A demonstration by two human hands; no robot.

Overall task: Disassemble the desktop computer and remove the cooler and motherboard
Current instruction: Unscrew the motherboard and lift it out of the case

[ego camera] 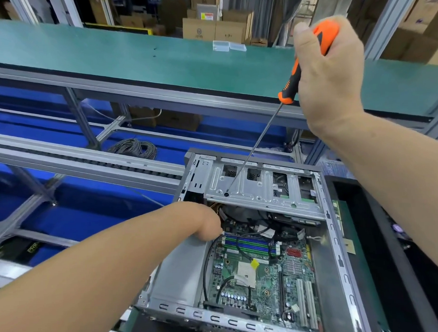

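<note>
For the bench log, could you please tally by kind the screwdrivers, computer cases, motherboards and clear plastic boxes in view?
screwdriver: 1
computer case, open: 1
motherboard, inside the case: 1
clear plastic boxes, side by side on the green bench: 2
Total: 5

Open computer case (337,238) of bare, dull grey sheet metal. Inside it, a green motherboard (274,283) with a slight sheen. Above the case, a screwdriver (298,73) with orange-and-black plastic handle and thin metal shaft. Beyond, a smooth matt green worktop (134,59).
</note>
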